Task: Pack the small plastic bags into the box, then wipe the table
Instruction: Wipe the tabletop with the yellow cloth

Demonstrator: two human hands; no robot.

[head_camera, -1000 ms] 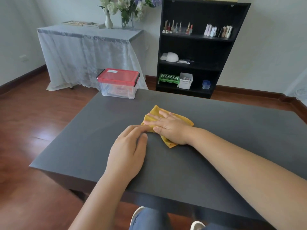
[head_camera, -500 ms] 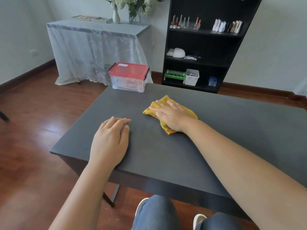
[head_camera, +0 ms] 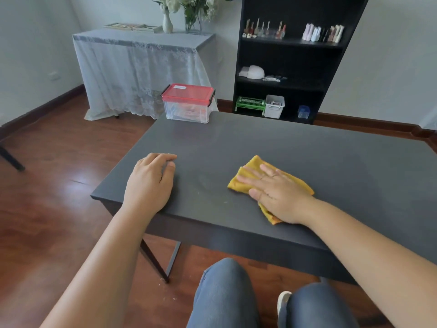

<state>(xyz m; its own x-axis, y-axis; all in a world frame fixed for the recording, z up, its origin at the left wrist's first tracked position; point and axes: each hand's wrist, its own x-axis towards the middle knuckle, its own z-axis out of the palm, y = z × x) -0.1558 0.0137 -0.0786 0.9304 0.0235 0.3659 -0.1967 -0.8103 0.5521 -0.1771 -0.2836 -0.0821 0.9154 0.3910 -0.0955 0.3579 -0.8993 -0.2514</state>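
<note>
The yellow cloth [head_camera: 250, 172] lies flat on the dark surface [head_camera: 307, 157], near its front edge, its long axis running from the far left down toward the near right. The right hand [head_camera: 274, 192] presses on it palm down, fingers spread wide and pointing left, and covers the cloth's middle, so only its far corner, right edge and near tip show. The left hand [head_camera: 150, 183] rests palm down near the surface's left front corner, fingers loosely curled, holding nothing. At the far left corner stands the clear box [head_camera: 188, 110], its red lid [head_camera: 188, 92] closed with the latches down. Through the wall, reddish and pale contents show, too blurred to identify. Both forearms run out of the bottom of the view.
</note>
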